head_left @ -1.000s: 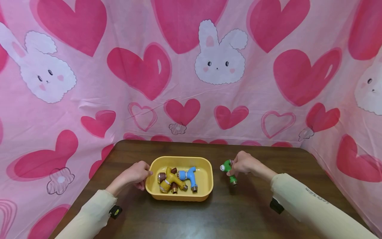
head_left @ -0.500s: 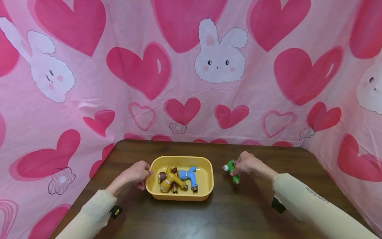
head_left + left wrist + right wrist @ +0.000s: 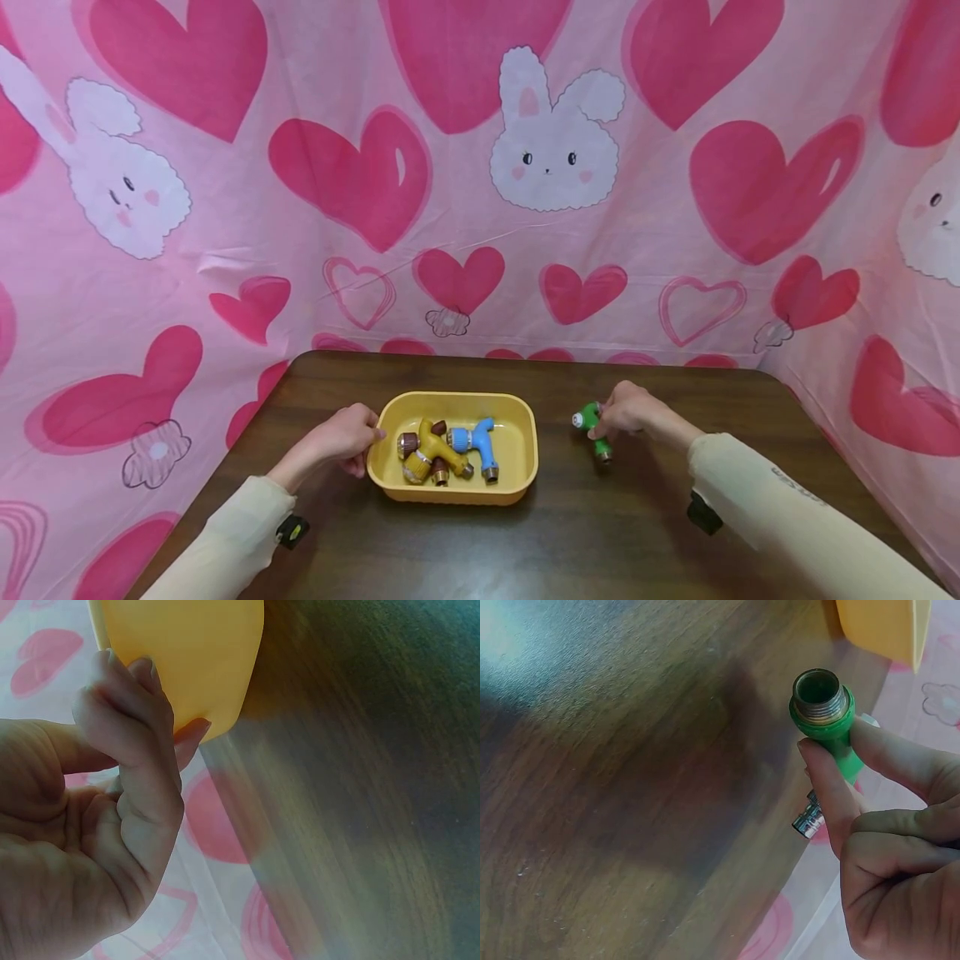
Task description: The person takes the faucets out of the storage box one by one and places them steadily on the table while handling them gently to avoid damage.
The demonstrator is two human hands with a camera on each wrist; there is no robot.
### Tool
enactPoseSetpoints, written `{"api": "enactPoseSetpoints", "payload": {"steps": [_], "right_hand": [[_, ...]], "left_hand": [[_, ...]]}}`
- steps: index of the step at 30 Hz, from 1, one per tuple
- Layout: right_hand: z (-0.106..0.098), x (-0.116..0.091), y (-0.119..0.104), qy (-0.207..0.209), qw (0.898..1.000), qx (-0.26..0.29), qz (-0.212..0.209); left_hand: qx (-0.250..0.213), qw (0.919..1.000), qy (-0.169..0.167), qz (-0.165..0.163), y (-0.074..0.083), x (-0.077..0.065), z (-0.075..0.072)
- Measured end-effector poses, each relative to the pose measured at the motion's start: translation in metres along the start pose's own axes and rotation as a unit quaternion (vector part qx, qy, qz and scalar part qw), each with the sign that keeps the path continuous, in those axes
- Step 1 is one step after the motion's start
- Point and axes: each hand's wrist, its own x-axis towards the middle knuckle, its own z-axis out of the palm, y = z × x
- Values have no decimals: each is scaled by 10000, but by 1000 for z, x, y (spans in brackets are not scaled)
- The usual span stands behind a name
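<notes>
In the head view my right hand pinches a green faucet to the right of the yellow tub. The right wrist view shows its threaded metal inlet facing the camera, with the thumb and a finger on either side of the green body. My left hand grips the left rim of the yellow tub; in the left wrist view its fingers are curled at the tub's edge. Inside the tub lie a blue faucet, a yellow faucet and a dark red faucet, partly hidden beneath the yellow one.
Tub and hands are over a dark wooden table. A pink cloth with hearts and rabbits hangs behind the table and along both sides.
My right hand has moved slightly to the right, away from the tub, carrying the green faucet. The left hand and the tub look unmoved.
</notes>
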Motion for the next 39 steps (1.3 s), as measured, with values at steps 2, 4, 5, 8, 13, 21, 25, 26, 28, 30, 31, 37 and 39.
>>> {"api": "enactPoseSetpoints", "payload": {"steps": [2,4,5,8,13,21,25,26,28,30,31,37,39], "right_hand": [[0,0,2,-9,10000,-5,2],[0,1,5,-19,10000,18,4],[1,1,6,-24,10000,41,-7],[1,2,10,-26,9999,152,-15],[-2,6,15,-25,9997,228,119],[-1,9,22,-17,9997,118,197],[0,10,23,-40,9997,110,223],[0,10,23,-45,9997,128,222],[0,11,23,-45,9996,173,218],[0,12,23,-36,9995,239,204],[1,13,23,-25,9994,270,208],[5,16,22,-18,9992,293,266],[6,17,19,-35,9993,264,250]], "left_hand": [[15,10000,1,31,0,0,-1],[34,10000,-6,53,1,-1,-1],[40,10000,-17,51,1,-1,-1],[48,10000,-30,29,1,-1,-1],[65,10000,-15,29,1,-1,-1],[14,10000,27,35,2,-2,1],[32,10000,32,42,2,-2,1],[33,10000,34,43,2,-2,1],[32,10000,38,50,1,-2,1],[17,10000,44,50,1,-3,1],[5,10000,46,41,1,-3,1],[-23,10000,41,75,1,-3,1],[-8,10000,34,81,1,-3,1]]}}
